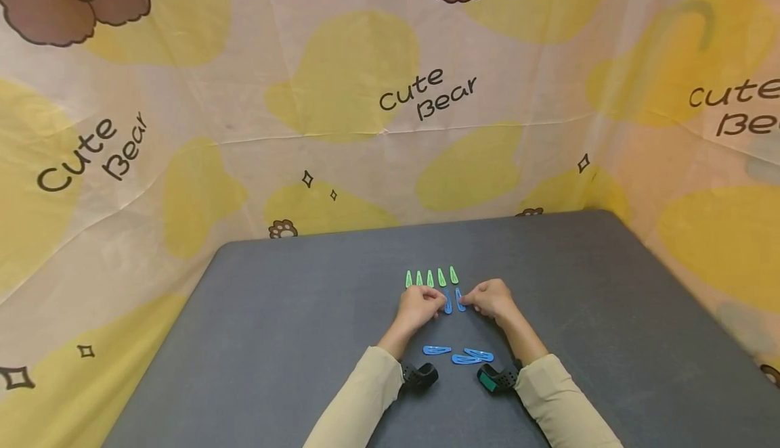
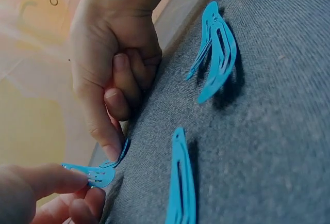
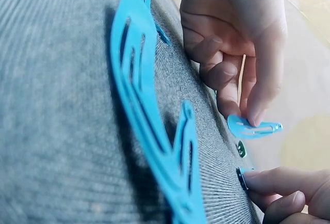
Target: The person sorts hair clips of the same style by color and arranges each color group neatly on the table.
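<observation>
My left hand [image 1: 420,306] pinches a blue snap hair clip [image 1: 447,302] between thumb and finger, its slotted body sticking out in the right wrist view [image 3: 255,127]. Just to its right, my right hand [image 1: 491,298] has thumb and finger on another blue hair clip [image 1: 460,300], low against the table; that clip is mostly covered by fingertips in the right wrist view. The two clips are close side by side, below the right end of a row of several green hair clips [image 1: 430,277]. The left hand partly covers the lower left of that row.
Nearer the forearms lie three loose blue clips: one by itself [image 1: 437,350] on the left, and two overlapping, an upper clip [image 1: 480,354] and a lower clip [image 1: 466,360]. Each wrist wears a black band. The grey table [image 1: 274,340] meets a patterned cloth [image 1: 341,164] behind.
</observation>
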A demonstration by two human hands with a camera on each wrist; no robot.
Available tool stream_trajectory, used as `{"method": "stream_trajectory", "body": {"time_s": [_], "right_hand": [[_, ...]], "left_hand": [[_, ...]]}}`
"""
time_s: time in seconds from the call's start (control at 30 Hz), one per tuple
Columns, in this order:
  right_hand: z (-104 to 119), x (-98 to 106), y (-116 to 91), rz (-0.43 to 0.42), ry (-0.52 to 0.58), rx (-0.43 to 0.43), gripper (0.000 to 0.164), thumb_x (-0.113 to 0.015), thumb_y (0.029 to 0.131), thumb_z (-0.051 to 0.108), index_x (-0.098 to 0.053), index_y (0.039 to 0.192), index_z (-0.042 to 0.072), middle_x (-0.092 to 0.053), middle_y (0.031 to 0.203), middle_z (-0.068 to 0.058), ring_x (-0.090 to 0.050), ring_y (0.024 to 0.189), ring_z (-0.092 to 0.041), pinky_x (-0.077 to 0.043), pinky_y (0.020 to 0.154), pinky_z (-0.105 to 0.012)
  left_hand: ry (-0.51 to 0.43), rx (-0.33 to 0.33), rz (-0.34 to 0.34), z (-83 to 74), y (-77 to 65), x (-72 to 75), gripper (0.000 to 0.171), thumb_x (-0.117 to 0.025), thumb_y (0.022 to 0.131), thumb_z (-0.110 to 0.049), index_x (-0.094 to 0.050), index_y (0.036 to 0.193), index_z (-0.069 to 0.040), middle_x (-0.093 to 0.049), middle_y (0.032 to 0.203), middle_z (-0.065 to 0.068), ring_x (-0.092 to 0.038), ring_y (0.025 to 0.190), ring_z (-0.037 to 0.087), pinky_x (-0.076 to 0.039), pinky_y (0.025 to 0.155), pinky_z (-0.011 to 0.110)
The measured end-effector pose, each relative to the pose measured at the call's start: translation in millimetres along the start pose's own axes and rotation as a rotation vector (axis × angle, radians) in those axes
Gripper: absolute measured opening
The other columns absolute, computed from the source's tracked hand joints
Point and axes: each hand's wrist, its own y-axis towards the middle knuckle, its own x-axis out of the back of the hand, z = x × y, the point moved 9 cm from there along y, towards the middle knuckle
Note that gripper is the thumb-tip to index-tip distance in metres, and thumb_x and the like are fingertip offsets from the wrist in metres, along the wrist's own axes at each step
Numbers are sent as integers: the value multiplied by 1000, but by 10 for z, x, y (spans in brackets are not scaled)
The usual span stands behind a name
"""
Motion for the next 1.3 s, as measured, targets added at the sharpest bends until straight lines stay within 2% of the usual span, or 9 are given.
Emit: {"method": "stream_trajectory", "body": {"time_s": [0.37,0.5,0.67,0.8,1.0,1.2,1.3], "right_hand": [[12,4,-21,0,15,-5,21,-75,79,16,-64,64,6,-44,48,6,-36,44,-6,-27,44,-22],[13,6,-19,3,9,0,22,-75,79,16,-63,63,6,-44,48,6,-37,44,-7,-27,44,-22],[10,3,-19,1,11,-4,22,-74,80,16,-64,63,6,-44,49,6,-37,44,-7,-28,44,-22],[8,-3,-19,0,11,-5,22,-75,80,15,-64,63,5,-44,48,6,-37,44,-7,-28,44,-21],[9,2,-4,-7,19,0,22,-75,79,14,-63,62,6,-44,47,6,-36,42,-6,-27,43,-21],[9,5,-9,-8,14,5,22,-75,79,15,-64,62,6,-44,47,6,-37,43,-6,-28,43,-21],[4,5,-3,-10,17,8,24,-75,78,14,-61,60,7,-44,47,7,-37,43,-6,-28,43,-21]], "left_hand": [[44,54,-49,63,34,11,11,-71,80,-14,-77,78,-5,-69,59,10,-50,44,2,-35,45,18],[71,58,-68,56,31,19,11,-71,79,-15,-77,76,-7,-69,57,10,-50,43,2,-37,47,18],[141,48,-114,13,3,44,11,-72,78,-18,-77,72,-11,-67,53,7,-51,41,3,-37,47,20],[198,64,-150,20,1,52,11,-74,77,-20,-77,69,-13,-66,50,5,-50,39,4,-36,46,21],[263,53,-196,21,7,49,12,-76,76,-22,-76,66,-15,-65,49,3,-51,37,4,-36,45,22],[261,54,-189,14,0,45,12,-76,76,-21,-76,66,-14,-66,49,3,-51,37,3,-36,45,22],[250,32,-175,1,-10,47,11,-74,76,-19,-76,67,-13,-66,49,4,-51,37,2,-37,45,21]]}}
